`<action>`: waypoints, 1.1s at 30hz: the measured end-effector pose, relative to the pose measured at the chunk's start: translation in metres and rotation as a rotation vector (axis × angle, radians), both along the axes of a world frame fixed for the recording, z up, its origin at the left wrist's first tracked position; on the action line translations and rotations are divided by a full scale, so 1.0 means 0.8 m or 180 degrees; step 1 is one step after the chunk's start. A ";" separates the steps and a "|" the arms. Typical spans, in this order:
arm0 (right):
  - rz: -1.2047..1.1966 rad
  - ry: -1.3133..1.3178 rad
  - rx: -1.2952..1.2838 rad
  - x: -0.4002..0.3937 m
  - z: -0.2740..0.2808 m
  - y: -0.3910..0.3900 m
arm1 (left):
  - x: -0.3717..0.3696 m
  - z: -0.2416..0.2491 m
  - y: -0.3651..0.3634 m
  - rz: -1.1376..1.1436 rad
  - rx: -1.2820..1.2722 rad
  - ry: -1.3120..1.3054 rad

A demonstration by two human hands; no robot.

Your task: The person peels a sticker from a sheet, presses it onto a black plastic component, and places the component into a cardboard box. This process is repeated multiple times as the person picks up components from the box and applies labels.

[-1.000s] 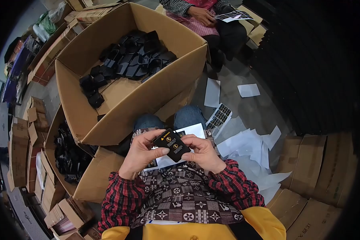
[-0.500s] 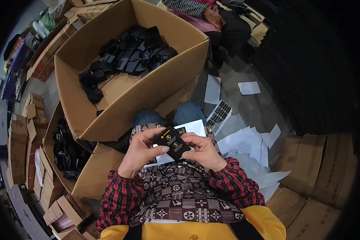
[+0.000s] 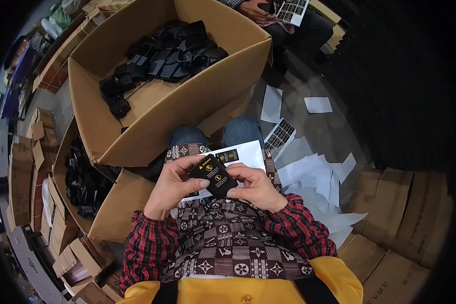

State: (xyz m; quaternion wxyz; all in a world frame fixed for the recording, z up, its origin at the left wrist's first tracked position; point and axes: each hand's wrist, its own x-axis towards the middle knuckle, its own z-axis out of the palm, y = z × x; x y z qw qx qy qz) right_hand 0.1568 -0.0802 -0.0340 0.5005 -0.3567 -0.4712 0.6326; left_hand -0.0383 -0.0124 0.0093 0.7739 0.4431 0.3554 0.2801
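Left hand (image 3: 171, 186) and right hand (image 3: 258, 187) pinch case (image 3: 222, 190) by its edges, so label (image 3: 218, 178) faces us. Sheet (image 3: 251, 153) sits below, within reach.

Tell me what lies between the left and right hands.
A black part, warning label showing, gripped by the left hand and right hand; the head view shows it.

A packing workshop: cardboard boxes (image 3: 167, 116), black parts (image 3: 172, 53), label sheets (image 3: 280, 136).
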 end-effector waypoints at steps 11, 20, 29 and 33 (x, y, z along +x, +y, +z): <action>-0.0064 -0.0094 -0.0073 -0.007 0.002 -0.005 | -0.005 -0.003 0.001 -0.0024 -0.0030 0.0045; -0.0045 0.0015 -0.0283 -0.009 0.000 -0.008 | -0.004 -0.005 0.004 -0.0035 -0.0099 0.0120; 0.0002 0.0167 -0.0436 -0.011 0.001 -0.010 | -0.006 0.005 0.003 -0.0204 -0.0095 0.0057; 0.0010 0.0190 -0.0356 -0.014 0.000 -0.010 | -0.009 0.010 0.002 -0.0297 0.0065 0.0109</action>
